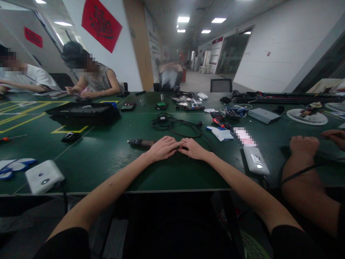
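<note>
Both my hands rest on the dark green table, fingertips meeting in the middle. My left hand lies curled, right beside the end of a dark cylindrical tool that lies to its left. My right hand is curled too, and a small dark object shows between the two sets of fingertips. I cannot make out what it is. A coiled black cable lies just beyond the hands.
A white device sits near the front left edge, a grey one to my right. A neighbour's fist rests at the right. A black case, screwdriver, glove and people seated at far left.
</note>
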A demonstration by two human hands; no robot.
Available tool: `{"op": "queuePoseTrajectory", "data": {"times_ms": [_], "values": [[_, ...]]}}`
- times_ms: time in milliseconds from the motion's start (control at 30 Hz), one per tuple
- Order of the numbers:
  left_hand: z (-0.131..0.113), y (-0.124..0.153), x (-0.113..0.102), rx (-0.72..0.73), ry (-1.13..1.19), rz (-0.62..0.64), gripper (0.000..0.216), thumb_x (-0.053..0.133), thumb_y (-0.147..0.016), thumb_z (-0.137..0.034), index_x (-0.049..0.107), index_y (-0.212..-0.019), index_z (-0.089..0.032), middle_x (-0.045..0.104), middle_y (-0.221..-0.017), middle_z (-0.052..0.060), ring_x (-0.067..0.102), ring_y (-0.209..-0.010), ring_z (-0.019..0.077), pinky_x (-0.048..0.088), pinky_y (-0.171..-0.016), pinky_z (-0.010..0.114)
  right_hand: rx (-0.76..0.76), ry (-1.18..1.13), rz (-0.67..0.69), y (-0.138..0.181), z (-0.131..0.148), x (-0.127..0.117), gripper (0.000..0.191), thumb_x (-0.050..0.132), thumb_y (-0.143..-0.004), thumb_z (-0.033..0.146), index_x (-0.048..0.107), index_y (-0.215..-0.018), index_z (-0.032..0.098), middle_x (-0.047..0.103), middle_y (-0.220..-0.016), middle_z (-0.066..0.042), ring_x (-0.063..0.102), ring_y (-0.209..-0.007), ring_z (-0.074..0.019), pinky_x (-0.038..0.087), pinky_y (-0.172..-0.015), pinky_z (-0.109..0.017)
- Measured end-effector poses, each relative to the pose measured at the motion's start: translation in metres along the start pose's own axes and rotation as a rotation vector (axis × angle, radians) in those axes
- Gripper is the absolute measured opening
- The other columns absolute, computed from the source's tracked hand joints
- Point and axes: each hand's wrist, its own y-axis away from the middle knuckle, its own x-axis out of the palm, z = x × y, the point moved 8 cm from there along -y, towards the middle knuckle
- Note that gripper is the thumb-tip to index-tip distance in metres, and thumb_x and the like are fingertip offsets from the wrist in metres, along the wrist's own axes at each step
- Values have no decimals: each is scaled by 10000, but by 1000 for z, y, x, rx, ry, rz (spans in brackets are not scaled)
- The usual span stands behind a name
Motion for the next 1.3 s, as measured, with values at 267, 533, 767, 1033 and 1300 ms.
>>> {"op": "queuePoseTrajectory", "data": {"times_ms": [267,533,767,1033,1300], "values": [[1,0,-1,-18,-17,-4,554,485,-1027,-267,381,-1568,-211,643,-1213,106,569,-1182,251,440,-1070,416,-6,6,-3,0,-1,1,204,607,-1035,356,713,-1002,185,649,-1089,-80,586,-1008,-214,440,-918,-358],[1,0,0,-20,-11,5,543,482,-1031,-260,390,-1563,-203,649,-1191,105,577,-1162,251,444,-1065,419,-1,0,-6,0,1,-1,208,597,-1039,351,712,-991,183,652,-1079,-85,586,-993,-216,442,-900,-356],[1,1,1,-5,-2,2,550,462,-1035,-247,364,-1574,-205,641,-1224,112,578,-1177,248,441,-1070,415,1,-9,1,0,1,-1,196,608,-1032,349,718,-1041,186,654,-1093,-88,588,-1004,-220,445,-901,-363],[0,1,2,1,4,13,585,471,-1030,-240,325,-1595,-205,625,-1259,112,567,-1202,253,436,-1086,415,-3,-7,-1,0,-1,1,197,607,-1033,353,715,-1027,189,656,-1083,-84,587,-1001,-217,446,-913,-364],[1,1,4,-4,1,17,613,482,-1026,-258,298,-1608,-198,622,-1262,115,553,-1220,265,432,-1092,423,-4,-8,-2,1,-1,1,215,598,-1037,373,712,-1025,191,657,-1109,-89,586,-1021,-221,442,-925,-366]]}}
